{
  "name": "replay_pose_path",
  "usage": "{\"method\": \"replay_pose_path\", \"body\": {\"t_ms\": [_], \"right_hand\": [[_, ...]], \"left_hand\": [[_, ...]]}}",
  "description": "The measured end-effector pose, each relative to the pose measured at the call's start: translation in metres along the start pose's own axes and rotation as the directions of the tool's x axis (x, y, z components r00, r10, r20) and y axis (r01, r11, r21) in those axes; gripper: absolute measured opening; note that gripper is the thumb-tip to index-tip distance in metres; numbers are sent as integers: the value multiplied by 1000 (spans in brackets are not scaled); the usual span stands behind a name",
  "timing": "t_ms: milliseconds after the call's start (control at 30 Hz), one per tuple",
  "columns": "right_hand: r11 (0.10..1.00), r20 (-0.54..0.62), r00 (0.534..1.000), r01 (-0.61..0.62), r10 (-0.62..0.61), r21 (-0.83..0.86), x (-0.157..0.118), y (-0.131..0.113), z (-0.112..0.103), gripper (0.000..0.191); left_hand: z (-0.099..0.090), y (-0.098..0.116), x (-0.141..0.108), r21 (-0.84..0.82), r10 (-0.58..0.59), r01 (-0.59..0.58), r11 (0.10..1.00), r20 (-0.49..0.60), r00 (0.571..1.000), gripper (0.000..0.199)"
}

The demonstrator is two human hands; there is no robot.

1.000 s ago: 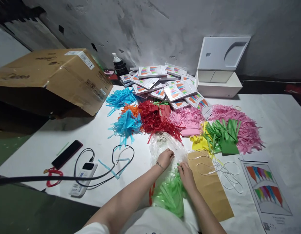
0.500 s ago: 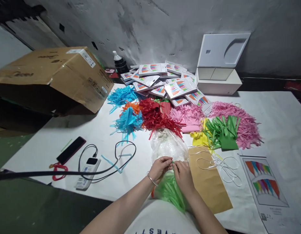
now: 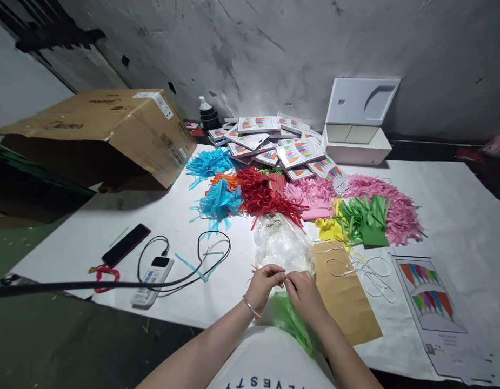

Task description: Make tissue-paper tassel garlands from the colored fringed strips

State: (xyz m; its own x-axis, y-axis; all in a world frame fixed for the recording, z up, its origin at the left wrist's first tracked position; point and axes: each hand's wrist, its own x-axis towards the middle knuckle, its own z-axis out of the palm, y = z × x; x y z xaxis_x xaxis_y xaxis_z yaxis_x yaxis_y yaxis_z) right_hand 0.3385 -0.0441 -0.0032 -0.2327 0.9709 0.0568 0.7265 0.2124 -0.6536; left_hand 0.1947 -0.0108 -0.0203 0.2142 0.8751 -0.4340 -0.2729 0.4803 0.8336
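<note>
My left hand [image 3: 266, 286] and my right hand [image 3: 305, 294] meet fingertip to fingertip at the table's near edge, both closed in a pinch. Below them hangs a green tissue-paper tassel [image 3: 292, 321], its upper end at my fingers. The exact spot being pinched is too small to make out. Just beyond my hands lies a clear plastic bag [image 3: 280, 243], crumpled, with small dark bits inside. Red fringed tassels [image 3: 260, 192] touch its far side. To the right of my right hand rests a brown paper sheet [image 3: 347, 302] with loose white string [image 3: 367, 273] on it.
Blue [image 3: 217, 202], pink and green fringed bundles [image 3: 365, 216] lie across the middle. Behind them are piled printed packs [image 3: 300, 152] and an open white box [image 3: 357, 145]. A cardboard box [image 3: 144, 140], phone [image 3: 126, 246], power bank [image 3: 152, 281] and black cable occupy the left.
The view has shifted slightly. The green strips below my hands look more gathered and hang lower to the right; the green tip between my fingers no longer shows.
</note>
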Motion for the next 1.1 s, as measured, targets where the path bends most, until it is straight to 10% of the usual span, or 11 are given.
{"method": "replay_pose_path", "body": {"t_ms": [1100], "right_hand": [[976, -92, 987, -115, 134, 185, -33, -3, 13, 22]], "left_hand": [[-5, -2, -22, 321, 106, -139, 937, 120, 987, 18]]}}
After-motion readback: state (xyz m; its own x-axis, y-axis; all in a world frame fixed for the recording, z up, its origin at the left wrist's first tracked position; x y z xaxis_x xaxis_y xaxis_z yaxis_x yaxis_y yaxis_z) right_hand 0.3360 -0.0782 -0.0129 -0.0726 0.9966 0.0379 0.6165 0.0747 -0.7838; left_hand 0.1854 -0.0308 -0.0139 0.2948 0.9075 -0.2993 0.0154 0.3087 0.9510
